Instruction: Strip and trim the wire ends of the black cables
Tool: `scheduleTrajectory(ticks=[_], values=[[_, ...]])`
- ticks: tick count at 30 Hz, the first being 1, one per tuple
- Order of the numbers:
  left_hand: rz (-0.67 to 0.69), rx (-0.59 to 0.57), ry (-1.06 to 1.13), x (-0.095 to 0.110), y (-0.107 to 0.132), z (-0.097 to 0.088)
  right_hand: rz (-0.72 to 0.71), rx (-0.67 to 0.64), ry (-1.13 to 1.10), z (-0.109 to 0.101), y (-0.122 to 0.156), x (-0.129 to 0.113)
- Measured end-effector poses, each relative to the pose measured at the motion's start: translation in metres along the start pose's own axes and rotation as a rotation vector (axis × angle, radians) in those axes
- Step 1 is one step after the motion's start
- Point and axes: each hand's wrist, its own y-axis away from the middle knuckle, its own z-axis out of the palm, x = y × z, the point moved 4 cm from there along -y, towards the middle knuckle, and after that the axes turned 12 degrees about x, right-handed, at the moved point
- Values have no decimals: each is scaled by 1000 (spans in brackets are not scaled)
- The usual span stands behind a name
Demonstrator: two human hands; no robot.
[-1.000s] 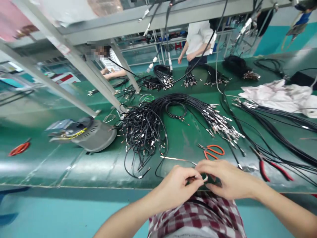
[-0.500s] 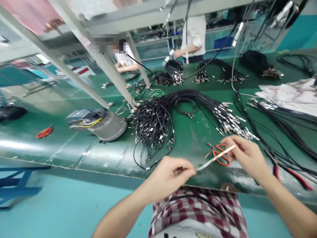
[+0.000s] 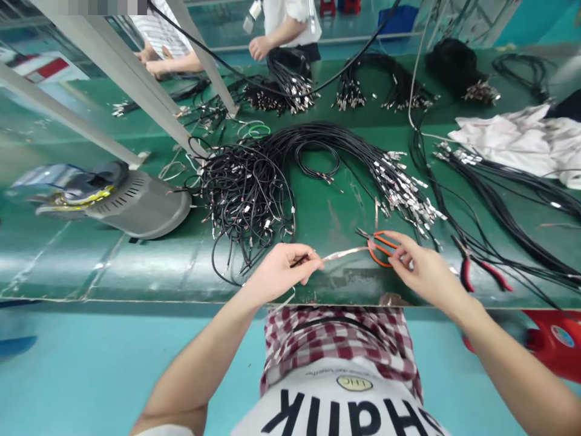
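Nearest the wearer's body, the left grip (image 3: pixel 285 272) is pinched together on a thin, pale-and-copper strip (image 3: pixel 345 252) that reaches out to its right. The strip's free end overlaps the orange-handled pliers (image 3: pixel 385 241) in view; whether they touch cannot be told. The right grip (image 3: pixel 420 266) is at those pliers, thumb and forefinger around the handles, though whether it is clamped on them is unclear.

The step in hand looks like steadying the strip while taking hold of the tool. To do it well, the wearer would keep the left pinch firm but light, since so thin a piece probably bends easily, and hold the strip's free end clear of the handles. The right grip would do best to seat both handles fully before any squeeze, with the tool's tips turned away from the left fingers.

Just right of the right grip, 1 pair of red-handled pliers (image 3: pixel 466 276) lies spread on the surface (image 3: pixel 149 266); it should be left undisturbed. Beyond the left grip sits a tangled bundle of black cables (image 3: pixel 247 188), whose loose loops could snag a sleeve or the strip. Farther off are 2 co-workers (image 3: pixel 285 21).
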Motion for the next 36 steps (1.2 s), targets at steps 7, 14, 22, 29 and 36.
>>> scheduleTrajectory(ticks=[7, 14, 22, 29, 36], values=[[-26, -20, -40, -1, 5, 4, -260, 24, -293, -26, -13, -83], [0, -11, -60, 3, 19, 8, -398, -379, -323, 28, -37, -128], [-31, -14, -6, -10, 24, 15, -205, -404, -375, 27, -31, -113], [-112, -27, 83, -13, 22, 17, -106, -355, -360, 21, -26, -100], [-59, 65, 75, -14, 20, 19, -18, -401, -416, 23, -22, -91]])
